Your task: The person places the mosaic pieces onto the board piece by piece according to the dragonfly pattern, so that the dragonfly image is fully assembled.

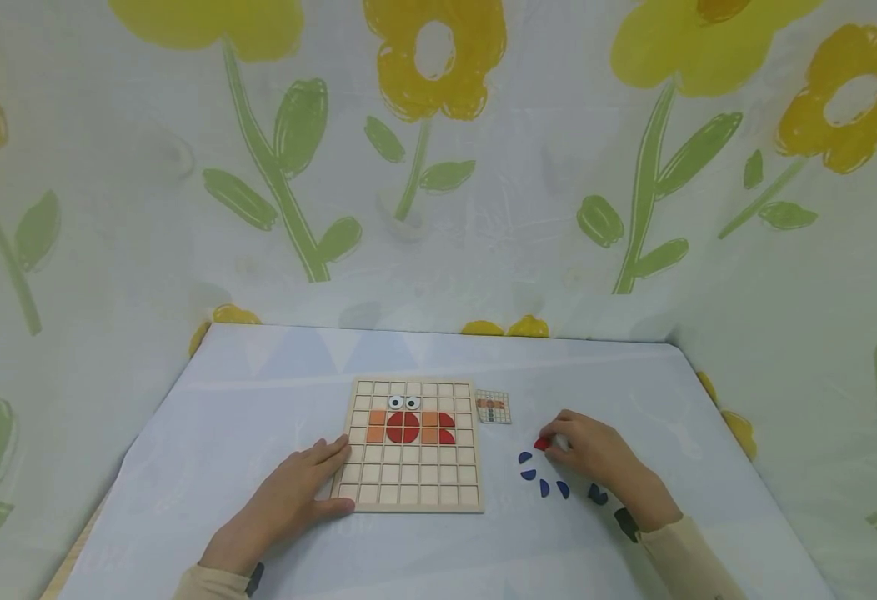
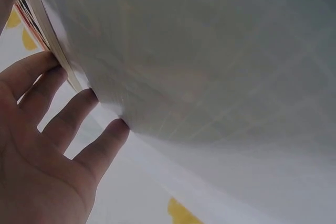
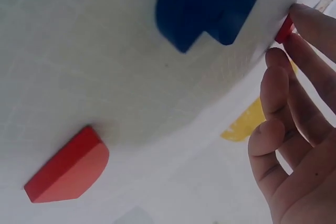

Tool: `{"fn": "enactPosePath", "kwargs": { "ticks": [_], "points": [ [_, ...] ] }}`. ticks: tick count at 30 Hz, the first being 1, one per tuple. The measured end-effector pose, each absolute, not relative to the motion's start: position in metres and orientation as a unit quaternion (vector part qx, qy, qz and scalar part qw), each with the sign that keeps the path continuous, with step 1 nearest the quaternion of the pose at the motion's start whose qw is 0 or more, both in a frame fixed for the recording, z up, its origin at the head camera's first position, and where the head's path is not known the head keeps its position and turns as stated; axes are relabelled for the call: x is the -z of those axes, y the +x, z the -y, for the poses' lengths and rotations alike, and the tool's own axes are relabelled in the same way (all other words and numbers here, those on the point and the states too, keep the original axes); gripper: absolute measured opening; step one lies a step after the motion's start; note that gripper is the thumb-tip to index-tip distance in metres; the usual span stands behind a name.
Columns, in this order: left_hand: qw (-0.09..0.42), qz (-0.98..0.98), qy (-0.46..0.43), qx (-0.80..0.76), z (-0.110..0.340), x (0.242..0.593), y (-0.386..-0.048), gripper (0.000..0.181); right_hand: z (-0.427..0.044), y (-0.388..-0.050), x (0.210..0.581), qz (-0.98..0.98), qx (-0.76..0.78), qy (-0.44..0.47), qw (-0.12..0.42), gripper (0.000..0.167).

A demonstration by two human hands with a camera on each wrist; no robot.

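A wooden grid board (image 1: 378, 494) lies on the table with orange squares (image 1: 429, 427), red quarter-round pieces (image 1: 403, 427) and two round eye pieces (image 1: 404, 402) in its cells. My left hand (image 1: 292, 500) rests along the board's left side, its fingers extended against the edge and the thumb near the front corner. To the right of the board, my right hand (image 1: 596, 450) pinches a small red piece (image 3: 284, 30) between thumb and finger, at the table surface. Another red piece (image 3: 71, 169), with one curved side, lies on the table in the right wrist view.
Several blue half-round pieces (image 1: 544, 488) form a loose arc between the board and my right forearm. A small pattern card (image 1: 493, 407) lies beside the board's upper right corner. Flower-printed cloth walls (image 1: 483, 208) surround the table (image 1: 281, 367).
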State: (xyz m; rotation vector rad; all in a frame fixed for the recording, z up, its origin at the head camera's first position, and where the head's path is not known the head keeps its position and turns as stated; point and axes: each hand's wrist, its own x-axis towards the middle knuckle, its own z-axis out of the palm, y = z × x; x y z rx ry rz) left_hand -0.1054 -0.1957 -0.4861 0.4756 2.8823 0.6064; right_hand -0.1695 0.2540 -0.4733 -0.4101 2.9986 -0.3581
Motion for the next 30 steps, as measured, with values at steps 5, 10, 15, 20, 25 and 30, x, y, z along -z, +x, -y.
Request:
{"fn": "enactPosePath", "kwargs": {
  "ticks": [5, 10, 15, 20, 25, 30],
  "points": [
    [0.078, -0.964, 0.156, -0.202, 0.1953, 0.4864, -0.1050, 0.088, -0.2536, -0.1697, 0.4744, -0.983, 0.114, -0.136, 0.048, 0.020],
    [0.073, -0.964, 0.159, -0.199, 0.1955, 0.4849, -0.1034, 0.088, -0.2531, -0.1703, 0.4751, -0.983, 0.113, -0.133, 0.051, 0.021],
    [0.072, -0.964, 0.162, -0.200, 0.1956, 0.4844, -0.1032, 0.088, -0.2540, -0.1701, 0.4750, -0.983, 0.115, -0.140, 0.045, 0.022],
    [0.072, -0.963, 0.162, -0.201, 0.1955, 0.4852, -0.1038, 0.088, -0.2549, -0.1698, 0.4741, -0.981, 0.120, -0.146, 0.037, 0.021],
    [0.071, -0.964, 0.164, -0.198, 0.1959, 0.4851, -0.1038, 0.087, -0.2534, -0.1690, 0.4733, -0.979, 0.116, -0.163, 0.020, 0.022],
    [0.074, -0.963, 0.163, -0.202, 0.1968, 0.4843, -0.1034, 0.087, -0.2461, -0.1701, 0.4708, -0.976, 0.112, -0.186, -0.006, 0.024]
  ]
}}
